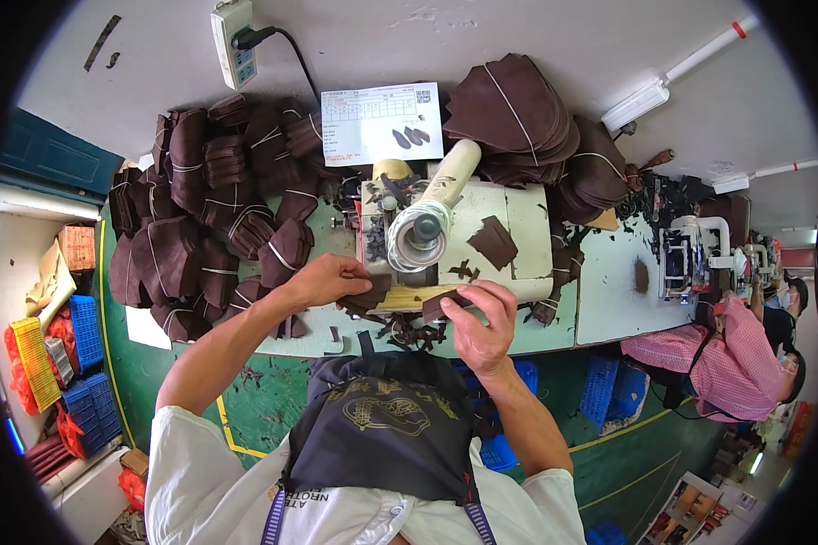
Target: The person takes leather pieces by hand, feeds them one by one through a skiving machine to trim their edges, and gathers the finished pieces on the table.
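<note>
My left hand [332, 280] is closed on a dark brown leather piece [370, 294] at the left of the machine's front edge. To the right, my right hand [483, 329] pinches another small brown leather piece [440, 306] between thumb and fingers. Between the two pieces runs a yellowish strip [409, 298] along the front of a cream machine [527, 213]. A round lamp-like head [418, 238] on a cream arm hangs over the machine bed and hides part of it. One loose brown leather piece [493, 242] lies on the machine's top.
Tied bundles of brown leather [164, 259] crowd the left. Larger stacks [509, 109] stand at the back right. A printed sheet [373, 127] leans behind the machine. Scraps [413, 331] litter the table's front edge. On the right a person in a pink checked garment [727, 354] sits near another machine [691, 259].
</note>
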Demonstrator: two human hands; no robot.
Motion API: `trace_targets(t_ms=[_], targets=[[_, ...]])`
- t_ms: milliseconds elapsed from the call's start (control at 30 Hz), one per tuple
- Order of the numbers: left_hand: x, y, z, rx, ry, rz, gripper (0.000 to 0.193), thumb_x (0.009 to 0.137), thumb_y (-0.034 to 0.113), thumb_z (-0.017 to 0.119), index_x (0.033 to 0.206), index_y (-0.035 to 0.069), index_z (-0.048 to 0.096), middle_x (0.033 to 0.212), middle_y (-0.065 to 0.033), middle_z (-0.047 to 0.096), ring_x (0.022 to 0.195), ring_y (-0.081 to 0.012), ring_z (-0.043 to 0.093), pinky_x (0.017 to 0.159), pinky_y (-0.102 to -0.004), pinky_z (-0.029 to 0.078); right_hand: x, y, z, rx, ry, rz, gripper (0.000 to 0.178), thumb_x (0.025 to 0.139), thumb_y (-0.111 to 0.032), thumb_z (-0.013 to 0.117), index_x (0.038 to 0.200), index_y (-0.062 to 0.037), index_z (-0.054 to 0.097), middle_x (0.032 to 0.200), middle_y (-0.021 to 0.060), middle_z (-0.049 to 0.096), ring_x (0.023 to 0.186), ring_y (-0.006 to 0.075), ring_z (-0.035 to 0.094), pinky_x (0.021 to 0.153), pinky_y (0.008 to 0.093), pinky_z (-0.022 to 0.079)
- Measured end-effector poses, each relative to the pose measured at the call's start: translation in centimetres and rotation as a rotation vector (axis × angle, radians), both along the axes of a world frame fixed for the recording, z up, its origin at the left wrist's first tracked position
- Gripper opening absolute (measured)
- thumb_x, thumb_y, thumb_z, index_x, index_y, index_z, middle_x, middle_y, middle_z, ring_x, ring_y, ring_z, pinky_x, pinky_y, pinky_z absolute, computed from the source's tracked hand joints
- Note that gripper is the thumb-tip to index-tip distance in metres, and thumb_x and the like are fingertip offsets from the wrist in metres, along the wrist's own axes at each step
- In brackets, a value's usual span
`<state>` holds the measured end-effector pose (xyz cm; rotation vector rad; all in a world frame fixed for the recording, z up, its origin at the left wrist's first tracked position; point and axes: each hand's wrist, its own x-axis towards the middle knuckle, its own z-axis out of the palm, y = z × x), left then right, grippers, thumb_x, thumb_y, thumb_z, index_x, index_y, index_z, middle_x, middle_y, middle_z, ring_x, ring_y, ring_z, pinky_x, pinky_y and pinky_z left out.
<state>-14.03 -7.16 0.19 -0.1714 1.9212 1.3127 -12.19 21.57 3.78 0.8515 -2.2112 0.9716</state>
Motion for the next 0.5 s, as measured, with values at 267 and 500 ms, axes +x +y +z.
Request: trace_targets(t_ms=[267,500], targets=[[-0.4,0.7,0.9,-0.117,0.040,0.006,0.029,0.088,0.026,0.074,0.104,0.002,0.073,0.085,-0.0041,0.071,0.075,-0.0083,0.060,0.069,-0.0263,0.049,0.2,0.1,-0.1,-0.009,-0.019,0.019,0.039,0.063,0.009,0.070,0.096,-0.0117,0.076,0.102,0.0060,0.066,0.096,0.0274,0.061,0.081,0.0358,0.055],[-0.1,0.9,1.7,-0.129,0.028,-0.027,0.028,0.088,0.026,0.072,0.104,0.004,0.074,0.081,-0.0053,0.071,0.072,-0.0102,0.062,0.068,-0.0286,0.050,0.0,-0.2,0.4,-0.003,-0.030,0.024,0.038,0.061,0.007,0.071,0.095,-0.0087,0.075,0.097,0.0064,0.066,0.092,0.0270,0.062,0.077,0.0361,0.055]])
